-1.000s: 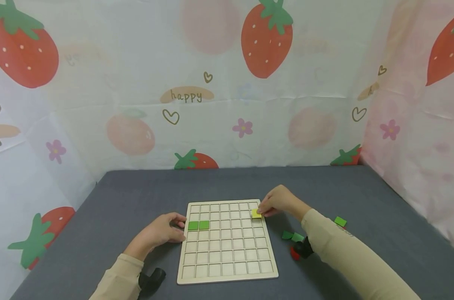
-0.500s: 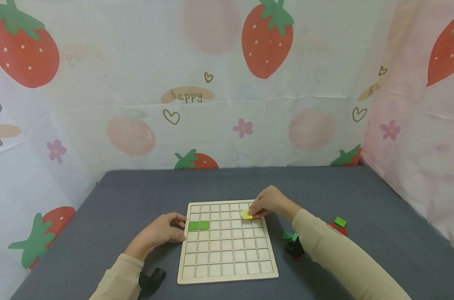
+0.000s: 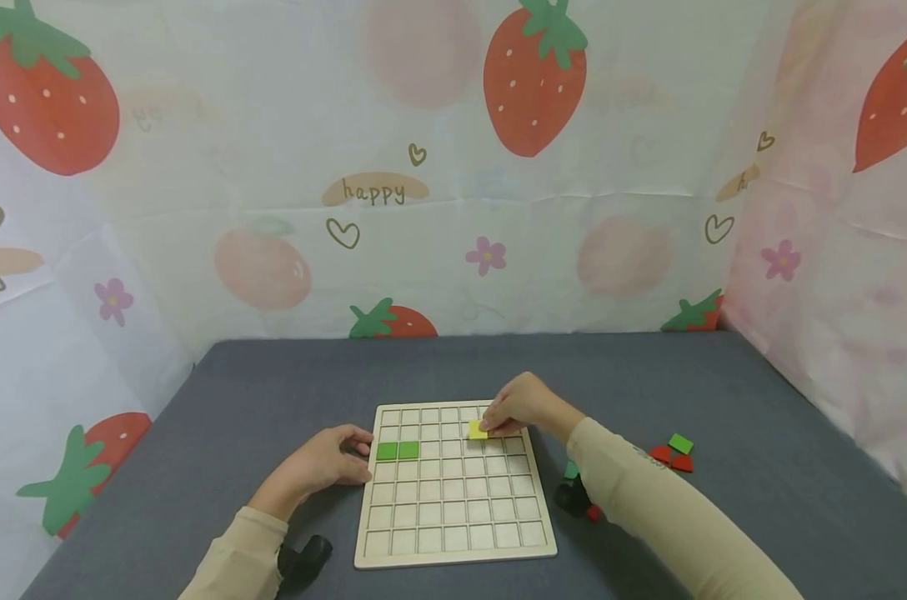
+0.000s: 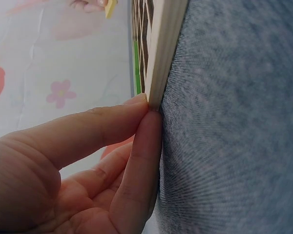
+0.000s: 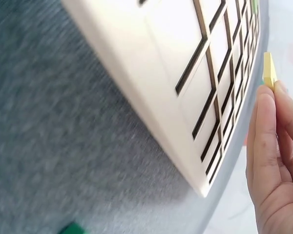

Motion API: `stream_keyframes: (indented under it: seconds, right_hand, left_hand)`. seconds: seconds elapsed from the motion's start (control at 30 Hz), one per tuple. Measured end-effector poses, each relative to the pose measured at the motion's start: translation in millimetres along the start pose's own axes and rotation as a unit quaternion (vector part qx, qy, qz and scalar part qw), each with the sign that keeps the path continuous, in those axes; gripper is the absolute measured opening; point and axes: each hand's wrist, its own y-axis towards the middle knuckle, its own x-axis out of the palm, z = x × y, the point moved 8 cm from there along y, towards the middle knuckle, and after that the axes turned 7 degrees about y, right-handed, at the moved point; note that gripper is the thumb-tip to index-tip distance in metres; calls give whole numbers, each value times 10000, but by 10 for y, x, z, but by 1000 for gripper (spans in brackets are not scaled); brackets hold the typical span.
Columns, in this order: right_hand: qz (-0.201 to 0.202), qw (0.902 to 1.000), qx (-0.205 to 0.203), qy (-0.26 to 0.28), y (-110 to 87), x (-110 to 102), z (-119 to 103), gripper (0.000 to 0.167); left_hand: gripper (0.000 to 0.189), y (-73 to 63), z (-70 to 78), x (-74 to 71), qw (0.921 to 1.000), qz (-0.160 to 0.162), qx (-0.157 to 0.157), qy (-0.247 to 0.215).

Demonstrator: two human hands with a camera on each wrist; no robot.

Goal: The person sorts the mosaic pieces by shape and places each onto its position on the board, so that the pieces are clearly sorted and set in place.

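A pale cloth (image 3: 446, 229) printed with strawberries (image 3: 534, 83) hangs behind the grey table (image 3: 296, 375); a pinkish cloth (image 3: 836, 321) rises along the table's right.

Grid board (image 3: 454, 512) laid on table (image 3: 453, 367), lower centre of head frame; backdrop (image 3: 423, 275) hung behind. Two square tiles (image 3: 408, 450) set side by side, board's third row, far left. Left hand (image 3: 326, 457) placed at left edge. Single tile (image 3: 477, 430) held over upper right part by right hand (image 3: 524, 404). Loose pieces (image 3: 680, 443) scattered right.
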Motion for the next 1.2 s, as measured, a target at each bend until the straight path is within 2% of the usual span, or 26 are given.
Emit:
stream_keyframes:
  seconds: [0.37,0.73,1.07,1.2]
  right_hand:
    - [-69,10000,63,25,37,141,-49,7]
    - [-218,9996,-92,169,62,308,-160,8]
    - [-199,9998,30,-32,78,433,-181,9]
    - [-237,9997,-10,47,89,483,-185,8]
  left_hand:
    - [57,7,4,1,10000,23,-12,45]
    - [58,-6,15,-7,10000,23,5,14]
    - [58,-4,17,-11,10000,47,-47,33]
    - [58,-11,21,-12,9999,63,-71,54]
